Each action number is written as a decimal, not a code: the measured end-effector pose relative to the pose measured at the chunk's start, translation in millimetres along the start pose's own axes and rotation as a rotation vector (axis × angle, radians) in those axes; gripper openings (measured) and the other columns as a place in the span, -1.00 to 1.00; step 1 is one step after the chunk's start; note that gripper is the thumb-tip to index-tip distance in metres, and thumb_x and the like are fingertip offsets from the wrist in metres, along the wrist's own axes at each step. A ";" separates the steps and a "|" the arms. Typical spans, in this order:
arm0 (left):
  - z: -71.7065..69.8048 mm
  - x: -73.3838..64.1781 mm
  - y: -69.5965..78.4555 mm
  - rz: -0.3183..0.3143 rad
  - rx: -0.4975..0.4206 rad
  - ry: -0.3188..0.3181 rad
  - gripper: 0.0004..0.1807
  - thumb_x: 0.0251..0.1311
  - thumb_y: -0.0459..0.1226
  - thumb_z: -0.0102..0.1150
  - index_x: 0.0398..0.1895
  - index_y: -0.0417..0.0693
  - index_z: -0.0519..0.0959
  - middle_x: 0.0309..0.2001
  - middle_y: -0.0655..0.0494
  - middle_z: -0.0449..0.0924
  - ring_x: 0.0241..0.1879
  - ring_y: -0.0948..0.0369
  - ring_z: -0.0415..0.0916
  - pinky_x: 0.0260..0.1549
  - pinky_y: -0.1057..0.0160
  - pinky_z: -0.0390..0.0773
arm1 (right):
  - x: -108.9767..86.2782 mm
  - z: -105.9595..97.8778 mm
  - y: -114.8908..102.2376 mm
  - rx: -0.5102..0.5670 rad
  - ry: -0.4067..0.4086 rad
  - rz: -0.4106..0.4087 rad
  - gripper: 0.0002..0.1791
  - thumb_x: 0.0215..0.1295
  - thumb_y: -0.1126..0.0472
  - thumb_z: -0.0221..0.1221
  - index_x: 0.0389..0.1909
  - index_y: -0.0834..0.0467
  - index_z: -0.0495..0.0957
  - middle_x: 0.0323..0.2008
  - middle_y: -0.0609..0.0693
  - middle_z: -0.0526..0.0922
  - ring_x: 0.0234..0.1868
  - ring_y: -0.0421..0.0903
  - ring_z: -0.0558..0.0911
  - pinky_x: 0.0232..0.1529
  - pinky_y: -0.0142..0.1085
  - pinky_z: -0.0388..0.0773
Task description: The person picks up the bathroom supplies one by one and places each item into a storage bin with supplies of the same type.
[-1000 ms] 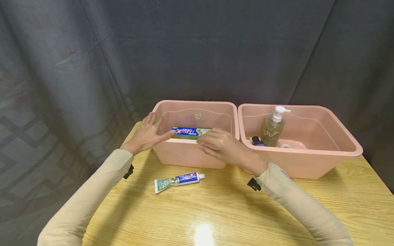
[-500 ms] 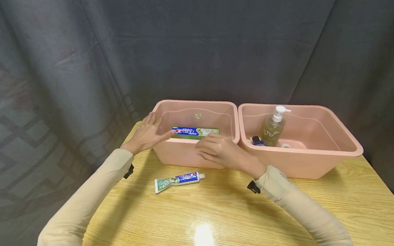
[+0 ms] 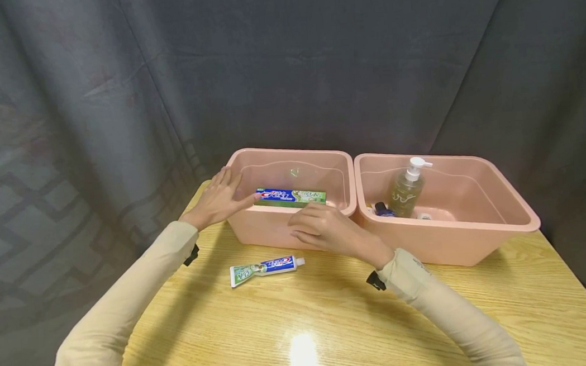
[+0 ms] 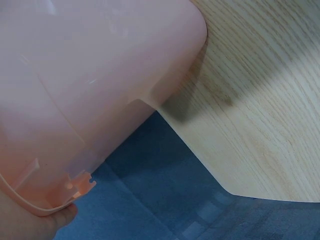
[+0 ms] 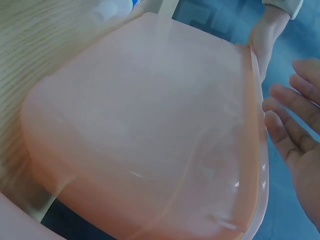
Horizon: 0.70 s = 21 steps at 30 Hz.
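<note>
My left hand (image 3: 217,201) rests on the left corner of the left pink bin (image 3: 270,229), its fingers spread and straight and its thumb lying along the near rim. In the left wrist view, part of that hand (image 4: 27,222) touches the bin's rim. Inside this bin lies a blue and green toothpaste box (image 3: 291,197). My right hand (image 3: 328,228) hovers in front of the near rim, fingers loosely bent. The right wrist view shows its fingers apart with nothing between them. On the table in front lies a toothpaste tube (image 3: 267,268), cap to the right.
A second pink bin (image 3: 428,247) stands beside the first on the wooden table (image 3: 241,331). It holds a pump bottle (image 3: 405,193), a small bottle with a dark cap (image 3: 383,211) and a small white item (image 3: 424,217). A grey curtain (image 3: 316,64) hangs behind.
My right hand has drawn back slightly toward me, from over the toothpaste box's right end to outside the near rim, uncovering that end. My left hand has stayed put.
</note>
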<state>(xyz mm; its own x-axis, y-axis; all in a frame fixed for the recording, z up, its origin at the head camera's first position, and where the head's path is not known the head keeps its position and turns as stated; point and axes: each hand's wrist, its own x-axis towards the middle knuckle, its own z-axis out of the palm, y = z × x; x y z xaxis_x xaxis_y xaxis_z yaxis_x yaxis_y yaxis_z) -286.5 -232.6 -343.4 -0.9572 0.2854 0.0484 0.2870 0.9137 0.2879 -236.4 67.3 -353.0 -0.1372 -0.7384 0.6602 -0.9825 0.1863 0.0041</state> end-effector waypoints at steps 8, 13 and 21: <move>-0.2 -0.3 0.0 0.007 -0.002 0.002 0.11 0.23 0.43 -0.20 0.59 -0.10 -0.18 0.55 -0.29 -0.41 0.52 -0.12 -0.52 0.42 -0.17 -0.33 | -1.5 3.4 0.5 -0.008 -0.007 -0.009 -0.80 0.21 0.28 0.35 -0.15 0.23 0.69 -0.18 0.01 0.73 -0.11 -0.05 0.67 0.03 -0.23 0.57; 0.8 0.6 -1.4 0.006 0.001 0.004 0.11 0.23 0.43 -0.20 0.59 -0.09 -0.19 0.55 -0.28 -0.40 0.52 -0.12 -0.51 0.42 -0.20 -0.31 | -1.8 4.6 -0.6 -0.010 -0.011 0.001 -0.80 0.21 0.26 0.35 -0.15 0.21 0.69 -0.19 -0.01 0.74 -0.12 -0.07 0.66 0.00 -0.25 0.58; 1.1 1.2 -2.2 0.007 0.002 0.005 0.10 0.24 0.41 -0.19 0.59 -0.10 -0.20 0.55 -0.27 -0.42 0.52 -0.12 -0.52 0.42 -0.20 -0.32 | -1.7 7.0 -4.7 0.001 -0.047 0.019 -0.80 0.22 0.25 0.35 -0.15 0.22 0.70 -0.18 -0.01 0.74 -0.08 -0.07 0.66 0.05 -0.29 0.55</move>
<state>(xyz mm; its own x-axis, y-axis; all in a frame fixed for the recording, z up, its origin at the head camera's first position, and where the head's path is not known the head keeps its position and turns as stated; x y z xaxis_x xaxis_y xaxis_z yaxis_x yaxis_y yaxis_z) -288.3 -233.9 -345.0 -0.9553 0.2904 0.0555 0.2939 0.9121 0.2859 -232.5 63.1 -359.5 -0.1612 -0.7647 0.6239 -0.9798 0.1998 -0.0083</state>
